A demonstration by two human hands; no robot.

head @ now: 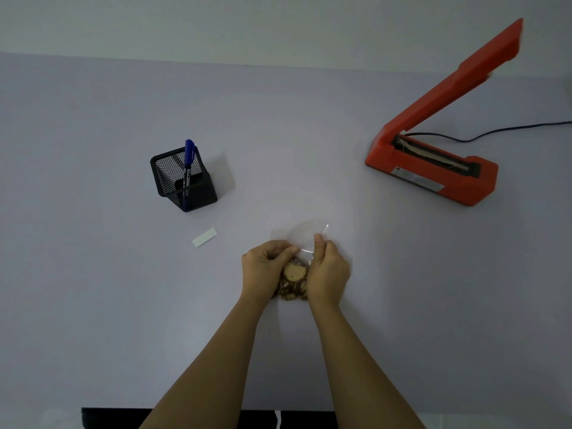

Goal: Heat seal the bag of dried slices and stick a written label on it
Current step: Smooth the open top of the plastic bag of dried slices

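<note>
bag (305, 243): clear plastic, on the bench (93, 274) in the near middle, straight in front of the person, between the two hands
bag axis: long axis runs from near to far; filled end toward the person, mouth pointing away toward the far edge of the bench
bag mouth: the far part is bare film, and its rim bows into a rounded opening
dried slices (293, 275): brown and pale pieces bunched in the near end of the bag, seen between the hands
left hand (263, 267): grip closed on the left side of the bag, thumb and fingers pinching the film just above the slices
right hand (328, 270): grip closed on the right edge of the bag, fingertips up at the film near the mouth
heat sealer (433, 171): orange, far right on the bench, well apart from the bag; arm lifted steeply, sealing strip showing; base runs aslant
cable (510, 129): dark, leads from the sealer off to the right
label (204, 237): small white strip flat on the bench, left of the hands, tilted up to the right
pen (188, 159): blue, stands cap up in the holder
pen holder (182, 181): black mesh, just beyond the label
</note>
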